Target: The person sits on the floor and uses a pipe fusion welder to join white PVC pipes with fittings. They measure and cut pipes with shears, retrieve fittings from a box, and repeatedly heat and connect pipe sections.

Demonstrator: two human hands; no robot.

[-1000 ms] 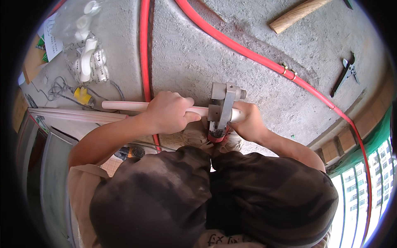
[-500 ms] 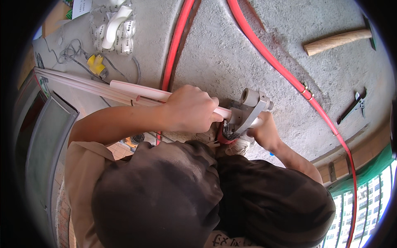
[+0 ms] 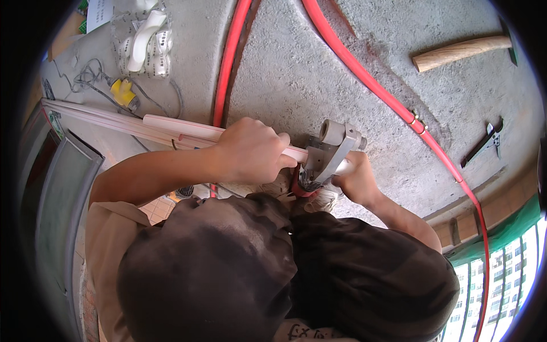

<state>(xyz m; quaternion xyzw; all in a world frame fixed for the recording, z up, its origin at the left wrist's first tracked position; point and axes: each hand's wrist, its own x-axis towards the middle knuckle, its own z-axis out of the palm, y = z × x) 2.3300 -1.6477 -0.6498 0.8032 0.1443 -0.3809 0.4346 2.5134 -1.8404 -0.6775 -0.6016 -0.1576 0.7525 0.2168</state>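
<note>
Left hand (image 3: 250, 151) grips white pipe (image 3: 182, 126) (thin red stripe); right hand (image 3: 359, 179) curls round white fitting (image 3: 344, 167) at grey metal tool (image 3: 337, 153).

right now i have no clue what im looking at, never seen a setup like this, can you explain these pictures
There is no robot: these are a person's bare hands, seen by a fisheye camera worn on the head and looking down, so straight edges bend. The dark-clothed legs are the person's own. The left hand grips a white pipe leading to a grey metal tool. The right hand, across the tool, holds a white piece, mostly hidden. On the rough concrete floor lie red pipes, a wooden handle, cutters, a yellow connector and a clear bag of white fittings.
</note>
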